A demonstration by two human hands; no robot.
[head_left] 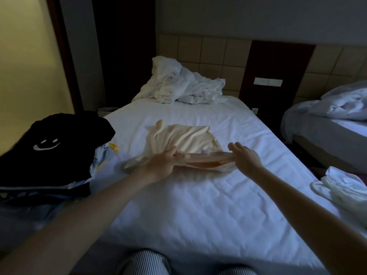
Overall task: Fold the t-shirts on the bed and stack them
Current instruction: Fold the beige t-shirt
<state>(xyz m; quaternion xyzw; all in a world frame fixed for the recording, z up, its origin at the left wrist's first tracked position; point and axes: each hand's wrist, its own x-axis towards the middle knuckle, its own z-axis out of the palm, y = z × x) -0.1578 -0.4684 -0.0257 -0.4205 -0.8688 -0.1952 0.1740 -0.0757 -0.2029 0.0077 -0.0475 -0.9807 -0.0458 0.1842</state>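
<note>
Where the bed (198,205) lies bare: wide white sheet from its near edge to the cream t-shirt (184,137); rumpled duvet (178,86) at the headboard (214,54).
Left edge: dark clothes stack (49,151), near the cream t-shirt.
Right edge: crumpled white garment (345,187), well apart.
Lie of the cream t-shirt: mid-bed, near edge bunched taut crosswise, body spreading toward the headboard.
Left grip (160,165): fingers curled on that edge.
Right grip (246,157): pinching its other end.

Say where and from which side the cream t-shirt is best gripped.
Probably the cream t-shirt by its near edge, left hand and right hand at either end, from the person's side: that edge is bunched into a raised ridge; the rest lies flat on the bed.
</note>
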